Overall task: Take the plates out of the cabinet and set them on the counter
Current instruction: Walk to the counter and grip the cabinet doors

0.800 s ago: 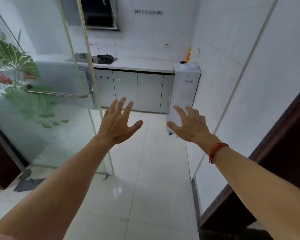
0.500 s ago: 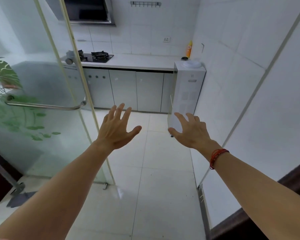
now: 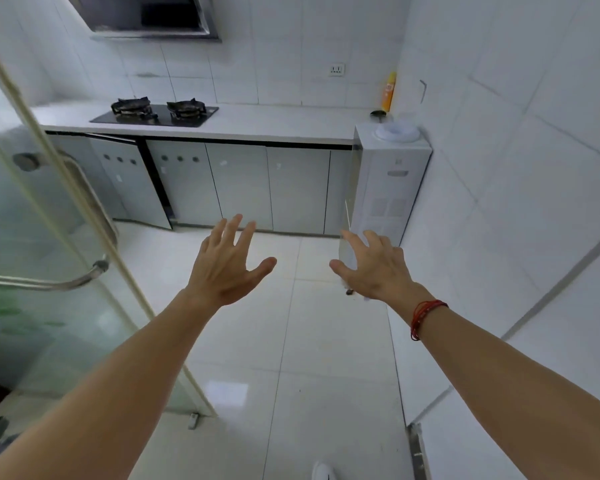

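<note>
A white counter [image 3: 274, 123] runs along the far wall with grey cabinet doors [image 3: 239, 188] beneath it. The leftmost cabinet door [image 3: 132, 181] stands slightly ajar; the others are shut. No plates are in view. My left hand [image 3: 226, 265] and my right hand [image 3: 374, 268] are stretched out in front of me over the tiled floor, fingers spread, holding nothing. A red string bracelet [image 3: 425, 317] is on my right wrist. Both hands are well short of the cabinets.
A black two-burner gas hob [image 3: 156, 112] sits on the counter's left part. A white water dispenser [image 3: 388, 181] stands at the counter's right end, an orange bottle [image 3: 390, 91] behind it. A glass door [image 3: 32, 237] with a metal handle is on my left; a tiled wall on my right.
I have stepped past the glass door into the kitchen; the counter and cabinets appear closer and lower. Both hands stay out in front, spread and empty.
</note>
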`<action>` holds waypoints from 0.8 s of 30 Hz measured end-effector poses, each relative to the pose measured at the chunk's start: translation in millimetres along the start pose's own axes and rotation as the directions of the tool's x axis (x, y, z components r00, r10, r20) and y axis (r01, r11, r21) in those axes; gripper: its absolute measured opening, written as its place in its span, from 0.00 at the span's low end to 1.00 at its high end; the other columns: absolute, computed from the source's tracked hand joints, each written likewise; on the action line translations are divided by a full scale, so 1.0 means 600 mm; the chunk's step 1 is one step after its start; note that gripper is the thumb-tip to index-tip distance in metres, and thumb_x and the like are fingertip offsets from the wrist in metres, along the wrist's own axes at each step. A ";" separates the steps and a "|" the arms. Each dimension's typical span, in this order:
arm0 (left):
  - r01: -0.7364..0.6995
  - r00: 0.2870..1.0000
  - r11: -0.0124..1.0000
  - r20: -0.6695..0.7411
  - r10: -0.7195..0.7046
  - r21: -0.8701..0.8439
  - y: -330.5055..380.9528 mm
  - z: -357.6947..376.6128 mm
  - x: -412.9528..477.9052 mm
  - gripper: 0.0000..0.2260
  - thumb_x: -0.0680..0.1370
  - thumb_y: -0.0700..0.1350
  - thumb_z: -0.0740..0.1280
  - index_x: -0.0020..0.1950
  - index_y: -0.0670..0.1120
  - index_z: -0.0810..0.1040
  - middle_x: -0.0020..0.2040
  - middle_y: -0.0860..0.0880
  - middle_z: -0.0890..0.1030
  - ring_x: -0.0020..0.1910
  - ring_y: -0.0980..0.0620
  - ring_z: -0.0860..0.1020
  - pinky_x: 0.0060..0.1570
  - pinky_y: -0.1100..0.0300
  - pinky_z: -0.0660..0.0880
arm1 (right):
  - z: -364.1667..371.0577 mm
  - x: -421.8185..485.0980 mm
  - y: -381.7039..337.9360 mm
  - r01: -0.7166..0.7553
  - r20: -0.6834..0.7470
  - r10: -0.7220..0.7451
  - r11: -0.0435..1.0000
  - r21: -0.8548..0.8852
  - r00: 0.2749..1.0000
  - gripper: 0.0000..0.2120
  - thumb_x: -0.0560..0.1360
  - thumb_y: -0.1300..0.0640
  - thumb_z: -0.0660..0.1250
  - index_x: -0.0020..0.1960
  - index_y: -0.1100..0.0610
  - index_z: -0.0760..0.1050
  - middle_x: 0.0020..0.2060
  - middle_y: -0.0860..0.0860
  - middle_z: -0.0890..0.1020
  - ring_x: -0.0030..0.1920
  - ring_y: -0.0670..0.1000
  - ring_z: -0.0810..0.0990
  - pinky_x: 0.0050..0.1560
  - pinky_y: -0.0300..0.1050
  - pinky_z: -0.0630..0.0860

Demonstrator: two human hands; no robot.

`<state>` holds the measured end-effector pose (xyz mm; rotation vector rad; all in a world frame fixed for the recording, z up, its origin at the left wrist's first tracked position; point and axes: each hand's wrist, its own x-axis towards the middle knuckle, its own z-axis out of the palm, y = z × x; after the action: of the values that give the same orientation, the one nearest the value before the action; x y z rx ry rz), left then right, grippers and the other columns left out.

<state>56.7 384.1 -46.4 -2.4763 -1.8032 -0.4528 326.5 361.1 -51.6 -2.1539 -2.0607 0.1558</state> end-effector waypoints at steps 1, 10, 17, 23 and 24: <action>0.009 1.000 1.000 0.004 -0.009 0.004 0.000 0.009 0.030 0.40 0.73 0.70 0.48 0.78 0.48 0.59 0.79 0.44 0.58 0.78 0.41 0.55 0.71 0.43 0.60 | 0.001 0.033 0.009 0.004 0.009 -0.004 1.000 -0.001 1.000 0.35 0.77 0.33 0.54 0.80 0.46 0.54 0.77 0.59 0.62 0.75 0.60 0.62 0.71 0.61 0.61; 0.085 0.996 0.996 0.016 -0.085 0.019 -0.038 0.049 0.247 0.40 0.73 0.71 0.48 0.79 0.49 0.57 0.80 0.44 0.56 0.78 0.41 0.53 0.72 0.44 0.59 | -0.002 0.282 0.033 0.084 0.050 -0.083 0.996 -0.012 0.995 0.35 0.77 0.33 0.54 0.80 0.47 0.55 0.76 0.59 0.64 0.75 0.60 0.61 0.71 0.61 0.62; 0.115 0.993 0.993 0.035 -0.115 0.015 -0.098 0.110 0.387 0.40 0.73 0.71 0.47 0.79 0.48 0.57 0.79 0.44 0.56 0.78 0.42 0.54 0.73 0.45 0.58 | 0.030 0.455 0.028 0.094 0.075 -0.094 0.996 0.004 0.993 0.35 0.76 0.32 0.53 0.79 0.45 0.55 0.74 0.57 0.66 0.72 0.59 0.65 0.69 0.59 0.63; 0.113 0.992 0.994 0.051 -0.113 0.009 -0.191 0.170 0.540 0.40 0.72 0.71 0.47 0.79 0.49 0.56 0.80 0.45 0.55 0.78 0.41 0.53 0.73 0.44 0.58 | 0.060 0.634 -0.008 0.093 0.067 -0.092 0.996 -0.017 0.994 0.35 0.77 0.32 0.54 0.80 0.46 0.55 0.75 0.57 0.64 0.74 0.59 0.63 0.71 0.59 0.63; 0.115 0.992 0.993 0.049 -0.115 0.000 -0.210 0.179 0.571 0.40 0.72 0.71 0.48 0.79 0.49 0.57 0.80 0.45 0.56 0.78 0.41 0.53 0.73 0.44 0.58 | 0.064 0.667 -0.016 0.089 0.070 -0.087 0.996 -0.018 0.994 0.35 0.77 0.33 0.54 0.80 0.47 0.55 0.75 0.57 0.64 0.74 0.59 0.62 0.71 0.59 0.63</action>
<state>56.3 763.2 -77.0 -2.4146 -1.9733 -0.4043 329.1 762.7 -74.2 -2.0931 -2.2005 0.2006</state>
